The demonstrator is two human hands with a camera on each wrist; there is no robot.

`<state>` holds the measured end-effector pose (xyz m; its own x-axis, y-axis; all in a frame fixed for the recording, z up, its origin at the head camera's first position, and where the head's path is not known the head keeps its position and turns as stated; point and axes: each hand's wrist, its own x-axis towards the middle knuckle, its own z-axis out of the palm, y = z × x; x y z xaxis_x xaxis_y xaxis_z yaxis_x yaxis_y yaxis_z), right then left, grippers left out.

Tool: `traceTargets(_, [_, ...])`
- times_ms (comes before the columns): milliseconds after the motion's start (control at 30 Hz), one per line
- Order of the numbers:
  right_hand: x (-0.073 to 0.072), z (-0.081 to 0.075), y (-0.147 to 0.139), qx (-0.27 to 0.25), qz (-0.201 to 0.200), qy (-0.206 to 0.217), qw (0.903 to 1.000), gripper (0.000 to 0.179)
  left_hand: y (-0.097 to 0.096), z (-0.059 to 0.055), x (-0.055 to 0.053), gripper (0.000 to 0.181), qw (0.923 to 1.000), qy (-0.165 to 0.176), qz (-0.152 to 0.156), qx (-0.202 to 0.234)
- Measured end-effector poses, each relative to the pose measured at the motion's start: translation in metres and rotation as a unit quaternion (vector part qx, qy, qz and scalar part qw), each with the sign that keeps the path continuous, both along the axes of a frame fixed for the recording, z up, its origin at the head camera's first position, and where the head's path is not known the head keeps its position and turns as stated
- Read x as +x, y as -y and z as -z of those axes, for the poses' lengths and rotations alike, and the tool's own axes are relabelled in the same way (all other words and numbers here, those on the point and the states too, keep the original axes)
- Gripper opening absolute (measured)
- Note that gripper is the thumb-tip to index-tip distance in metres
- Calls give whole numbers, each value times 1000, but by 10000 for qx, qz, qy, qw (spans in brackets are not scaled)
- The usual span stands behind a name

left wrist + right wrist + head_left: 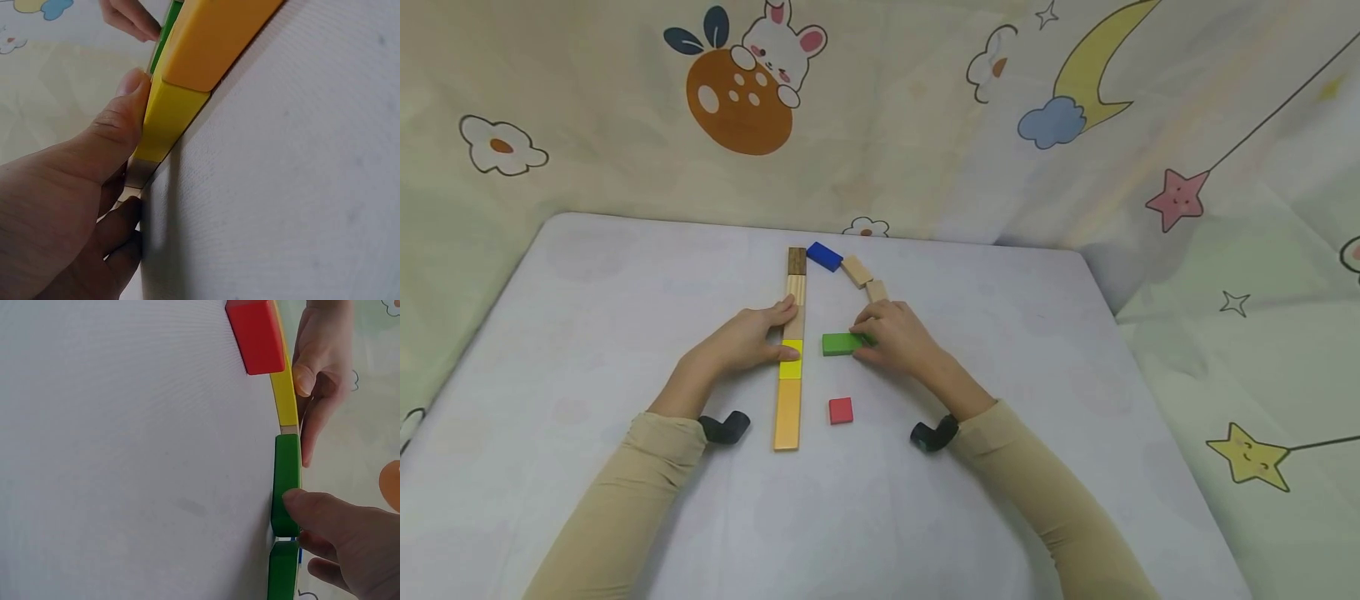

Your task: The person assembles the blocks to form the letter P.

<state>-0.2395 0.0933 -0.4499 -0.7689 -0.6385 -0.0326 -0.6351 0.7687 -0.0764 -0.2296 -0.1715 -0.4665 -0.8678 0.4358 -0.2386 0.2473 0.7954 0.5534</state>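
Note:
A straight row of wooden blocks runs along the table, with a dark brown block (797, 261) at the far end, pale wood ones after it, then a yellow block (790, 370) and a long orange block (787, 414). My left hand (741, 337) rests along the row's left side, thumb on the yellow block and fingertips on the pale wood. Thumb and fingers of my right hand (895, 337) pinch a green block (838, 344) lying crosswise beside the row. The right wrist view shows a second green block (284, 569) end to end with it, mostly hidden by the hand in the head view.
From the row's far end a blue block (824, 257) and two pale wood blocks, one pale block (857, 271) beside the blue, curve toward my right hand. A red block (841, 411) lies alone nearer me. The white table (587, 333) meets a patterned cloth behind.

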Motion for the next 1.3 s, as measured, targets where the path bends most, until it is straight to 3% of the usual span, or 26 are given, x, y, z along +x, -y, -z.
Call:
traceTargets(267, [-1,-3,0,-34,32,43,10000,35,0,0,0,89,9999,-108,4,34])
traceTargets(633, [-8,-4,-20,-147,151,277,9994,46,0,2,0,90,10000,-25,-13,19])
traceTargets(1300, [-13,3,-20,-185,223,90,9995,38,0,1,0,89,9999,-96,34,26])
